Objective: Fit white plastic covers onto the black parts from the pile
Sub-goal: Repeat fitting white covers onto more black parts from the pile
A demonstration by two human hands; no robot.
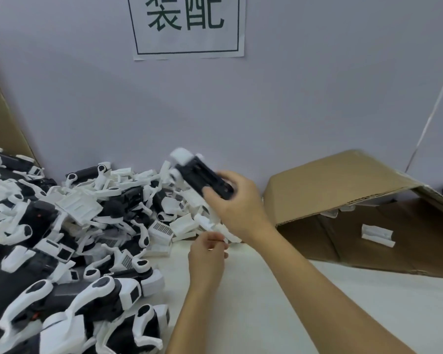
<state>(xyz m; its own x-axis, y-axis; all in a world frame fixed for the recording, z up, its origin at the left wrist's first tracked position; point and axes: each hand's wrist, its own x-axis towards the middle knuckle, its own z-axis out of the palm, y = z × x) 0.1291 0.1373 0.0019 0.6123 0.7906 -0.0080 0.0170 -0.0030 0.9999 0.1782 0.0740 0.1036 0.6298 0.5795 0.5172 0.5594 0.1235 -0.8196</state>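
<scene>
Black part: gripped in my right hand, long axis slanting up-left, above the pile. White cover: just below it, my left hand's fingers apparently pinching its near edge; left hand is nearer.

The heap of black and white moulded plastic parts looks smooth, the white matt, the black faintly glossy. The open brown cardboard box is dull and rough, its cut edge corrugated. The white tabletop looks smooth and matt. The printed white paper sign is flat and matt.
</scene>
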